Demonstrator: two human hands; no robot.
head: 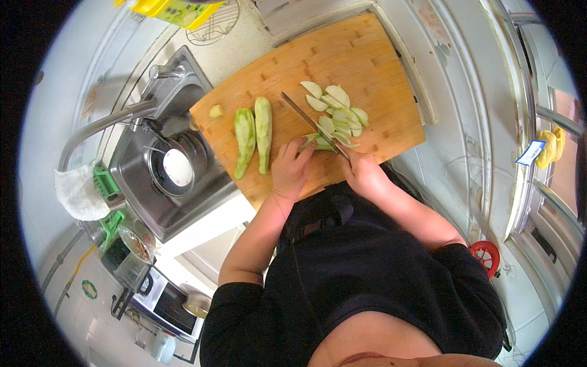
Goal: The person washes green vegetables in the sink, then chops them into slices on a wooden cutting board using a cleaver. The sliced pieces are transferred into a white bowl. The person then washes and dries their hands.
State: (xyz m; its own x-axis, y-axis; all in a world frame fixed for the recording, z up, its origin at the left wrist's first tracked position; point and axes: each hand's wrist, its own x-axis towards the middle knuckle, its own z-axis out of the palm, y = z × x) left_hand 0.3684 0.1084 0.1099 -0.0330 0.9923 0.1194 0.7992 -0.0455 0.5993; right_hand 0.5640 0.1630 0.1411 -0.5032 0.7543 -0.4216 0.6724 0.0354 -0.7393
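My right hand [364, 173] is closed round the handle of a kitchen knife [306, 117], whose blade points to the upper left across a pale green peeled vegetable [323, 143]. My left hand [291, 166] presses the uncut end of that piece against the wooden cutting board [385, 59]. Cut slices [341, 114] lie in a loose heap beyond the blade on the right. Left of my left hand, two long peeled vegetables [263, 133] lie side by side. A small yellowish piece [216, 111] rests by the board's left edge.
Close to the board's left side is a steel sink [137, 183] with a faucet [110, 121], a dark pan and a white dish [178, 167]. A wire rack [214, 23] stands beyond the board. Pots and a stove [172, 305] are at the lower left.
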